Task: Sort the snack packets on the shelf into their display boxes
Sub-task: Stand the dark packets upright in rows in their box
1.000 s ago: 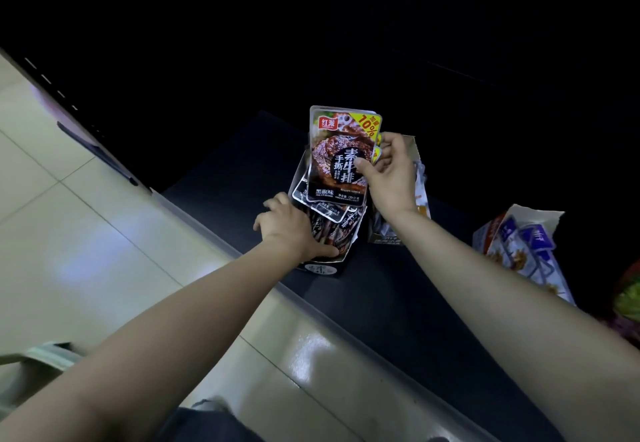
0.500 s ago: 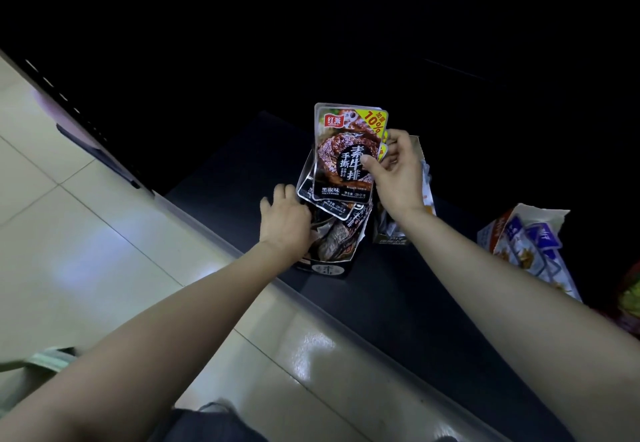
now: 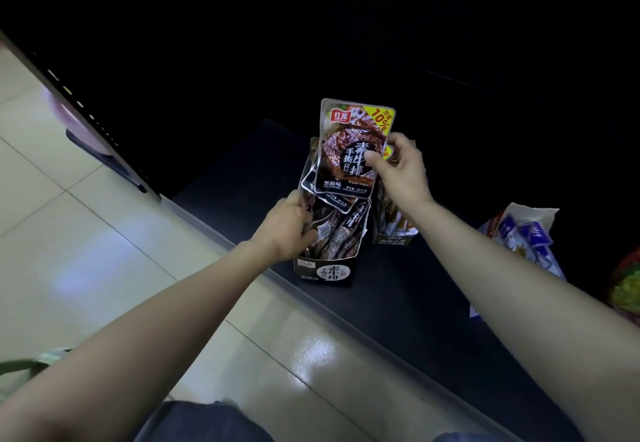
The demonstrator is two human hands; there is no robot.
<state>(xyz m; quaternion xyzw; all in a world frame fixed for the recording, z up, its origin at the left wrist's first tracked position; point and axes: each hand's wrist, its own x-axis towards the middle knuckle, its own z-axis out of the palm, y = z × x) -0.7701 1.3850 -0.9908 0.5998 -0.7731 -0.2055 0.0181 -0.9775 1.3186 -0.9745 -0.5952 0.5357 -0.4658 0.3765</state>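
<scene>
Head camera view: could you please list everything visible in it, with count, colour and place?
held packets: at least two, dark with yellow corner, fanned above the black box
black box: one, black with white label, shelf's front edge
boxed packets: several, dark brown, standing in the black box
second box: one, dark, right of and behind the black box, holding orange-brown packets
blue packets: several, blue and white, further right on the shelf
red-green item: one, far right edge, unclear
shelf: one, dark, under the boxes
floor: cream tiles, left
left hand: one, grips the boxed packets
right hand: one, pinches the held packets
</scene>
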